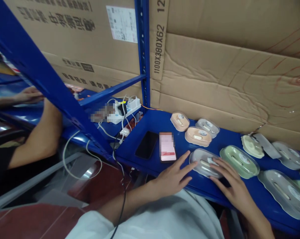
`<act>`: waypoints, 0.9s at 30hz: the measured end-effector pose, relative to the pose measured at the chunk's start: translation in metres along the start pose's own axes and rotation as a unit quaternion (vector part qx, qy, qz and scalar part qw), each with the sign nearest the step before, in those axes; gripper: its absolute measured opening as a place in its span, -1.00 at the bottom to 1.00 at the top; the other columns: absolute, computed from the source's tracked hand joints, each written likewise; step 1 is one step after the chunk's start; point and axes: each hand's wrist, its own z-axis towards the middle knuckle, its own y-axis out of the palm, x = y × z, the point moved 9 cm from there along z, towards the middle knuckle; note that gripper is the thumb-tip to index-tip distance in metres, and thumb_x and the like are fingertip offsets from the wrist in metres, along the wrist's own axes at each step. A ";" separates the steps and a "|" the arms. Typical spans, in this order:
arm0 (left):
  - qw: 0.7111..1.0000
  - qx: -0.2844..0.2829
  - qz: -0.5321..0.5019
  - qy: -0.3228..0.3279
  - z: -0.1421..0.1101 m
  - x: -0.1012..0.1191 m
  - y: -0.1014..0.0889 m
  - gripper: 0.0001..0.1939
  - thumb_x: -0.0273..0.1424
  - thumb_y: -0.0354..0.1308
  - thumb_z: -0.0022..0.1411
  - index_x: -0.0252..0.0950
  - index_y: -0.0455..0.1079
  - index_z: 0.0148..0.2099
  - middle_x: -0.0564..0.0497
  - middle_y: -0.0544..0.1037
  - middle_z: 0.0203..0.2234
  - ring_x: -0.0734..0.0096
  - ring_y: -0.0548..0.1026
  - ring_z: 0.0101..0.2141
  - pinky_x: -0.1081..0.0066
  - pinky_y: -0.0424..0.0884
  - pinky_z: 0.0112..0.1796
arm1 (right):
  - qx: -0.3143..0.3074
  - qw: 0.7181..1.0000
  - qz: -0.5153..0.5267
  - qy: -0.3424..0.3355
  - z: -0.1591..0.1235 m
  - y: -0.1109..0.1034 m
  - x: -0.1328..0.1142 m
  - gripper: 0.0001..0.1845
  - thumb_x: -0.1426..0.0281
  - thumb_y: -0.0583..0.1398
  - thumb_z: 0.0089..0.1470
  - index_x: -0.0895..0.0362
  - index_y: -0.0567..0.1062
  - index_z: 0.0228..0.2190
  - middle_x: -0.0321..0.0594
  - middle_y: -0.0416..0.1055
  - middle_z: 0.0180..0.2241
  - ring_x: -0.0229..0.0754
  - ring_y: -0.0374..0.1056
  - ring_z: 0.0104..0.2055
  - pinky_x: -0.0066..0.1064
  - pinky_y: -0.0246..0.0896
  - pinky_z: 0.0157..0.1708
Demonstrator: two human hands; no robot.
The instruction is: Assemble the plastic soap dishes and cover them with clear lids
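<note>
A grey plastic dish with a clear lid and a pale raised handle (pixel 199 158) sits near the front edge of the blue shelf (pixel 146 114). My left hand (pixel 172 177) is open at its left side, fingers spread, one fingertip close to or touching the lid. My right hand (pixel 230 182) lies over its right end, fingers stretched out on the lid and thumb apart at the front. That end is partly hidden under the fingers. Right of my right hand is a green lidded dish (pixel 233 161). Beyond it is a larger grey lidded dish (pixel 276 186).
Two peach dishes (pixel 179 122) and another grey one (pixel 208 127) stand behind. A lit phone (pixel 167 147) lies beside a dark phone (pixel 147 145). Left are a power strip (pixel 130 108) with cables, a blue post (pixel 52 86) and another person's arm (pixel 40 136). Cardboard (pixel 214 79) backs the shelf.
</note>
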 end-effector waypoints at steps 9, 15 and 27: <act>0.999 -0.001 0.021 0.031 -0.003 0.006 0.000 -0.58 -0.35 0.10 0.54 -0.21 0.38 0.37 -0.17 0.13 0.52 0.07 0.36 0.39 0.16 0.46 0.31 | 0.066 0.984 -0.162 0.044 0.010 0.005 0.005 -0.23 0.40 0.19 0.39 -0.19 0.10 0.49 0.05 -0.08 0.54 0.37 0.12 0.48 0.32 0.27 0.27; 0.999 -0.001 0.007 0.041 -0.003 0.003 0.002 -0.58 -0.37 0.10 0.54 -0.18 0.37 0.37 -0.17 0.15 0.51 0.07 0.35 0.40 0.11 0.45 0.32 | 0.066 0.990 -0.105 0.068 0.006 0.001 0.005 -0.44 0.36 0.14 0.41 -0.08 0.34 0.38 0.04 0.25 0.40 0.22 0.27 0.41 0.21 0.29 0.30; 0.996 -0.041 0.051 0.056 -0.006 0.004 0.008 -0.64 -0.35 0.14 0.51 -0.17 0.47 0.29 -0.12 0.30 0.45 0.13 0.49 0.29 0.19 0.56 0.22 | 0.096 0.940 -0.225 0.237 0.032 -0.124 0.115 -0.57 0.10 0.14 0.42 0.11 0.64 0.02 0.10 0.62 -0.04 0.12 0.55 0.03 -0.11 0.37 -0.01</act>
